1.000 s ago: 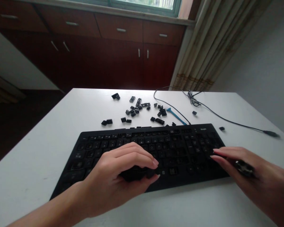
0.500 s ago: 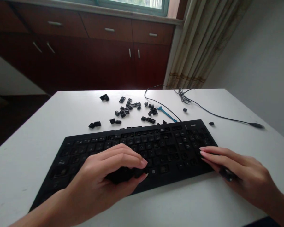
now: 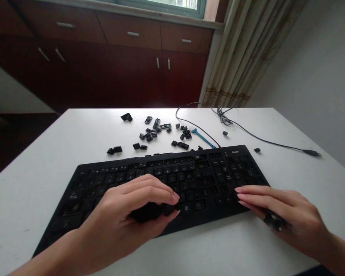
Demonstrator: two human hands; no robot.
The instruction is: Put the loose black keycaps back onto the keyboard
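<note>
A black computer keyboard lies on the white table, with many keycaps gone from its rows. My left hand cups a dark clump against the lower middle of the keys, probably keycaps. My right hand rests its fingertips on the keyboard's lower right corner. Black keycaps are tucked in its curled fingers. Beyond the keyboard, loose black keycaps lie scattered, and a blue plastic pry tool lies close to its far edge.
The keyboard's black cable loops across the far right of the white table and ends in a USB plug. Dark red wooden cabinets and a beige curtain stand behind the table.
The view has swung left and settled. My right hand has slid left and toward the keyboard's front edge, its keycaps still in its fingers. My left hand stays in nearly the same place.
</note>
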